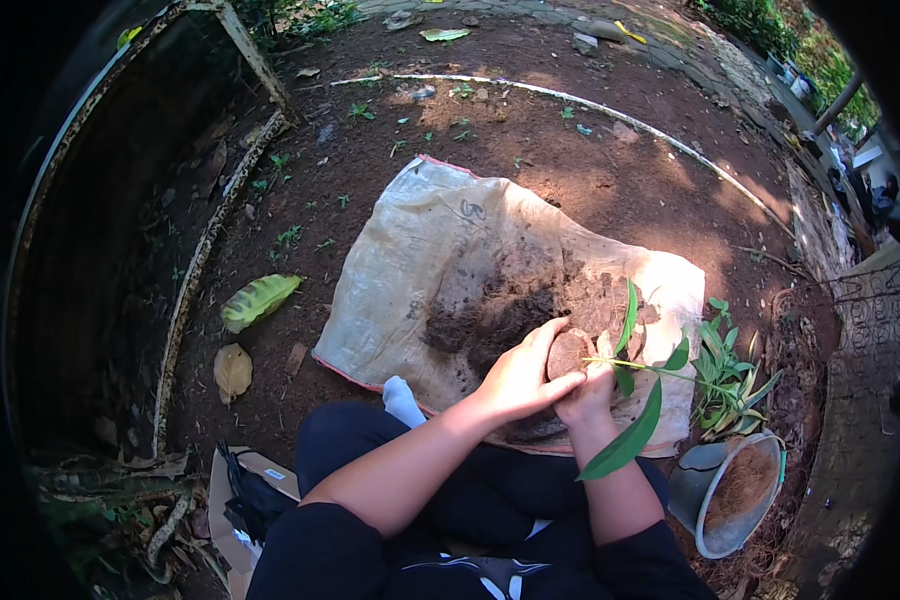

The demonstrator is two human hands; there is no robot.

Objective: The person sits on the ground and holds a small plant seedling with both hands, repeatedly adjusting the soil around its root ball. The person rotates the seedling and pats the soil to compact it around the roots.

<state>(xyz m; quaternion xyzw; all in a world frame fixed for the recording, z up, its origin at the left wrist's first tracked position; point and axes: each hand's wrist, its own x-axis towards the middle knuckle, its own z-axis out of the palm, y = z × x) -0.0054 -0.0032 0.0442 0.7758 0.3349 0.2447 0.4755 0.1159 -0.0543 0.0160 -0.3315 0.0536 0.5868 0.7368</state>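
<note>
Cupped between both palms is a round brown soil ball (568, 355), out of which a green-leaved seedling (616, 363) leans to the right. My left hand (521, 375) wraps the ball's left side, fingers along its far edge and thumb near the stem. From the right and below, my right hand (591, 390) supports it, partly hidden by the stem and leaves. Beneath them a pale woven plastic sack (390, 270) lies spread on the ground. Dark loose soil (521, 311) mixed with brown fibres is heaped on its middle.
A tilted grey bucket (694, 480) holding brown fibre (742, 480) stands at the right, beside cut leafy stems (720, 367). At lower left is an open cardboard box (221, 487) with black material inside. A rusty metal frame (195, 270) borders the left.
</note>
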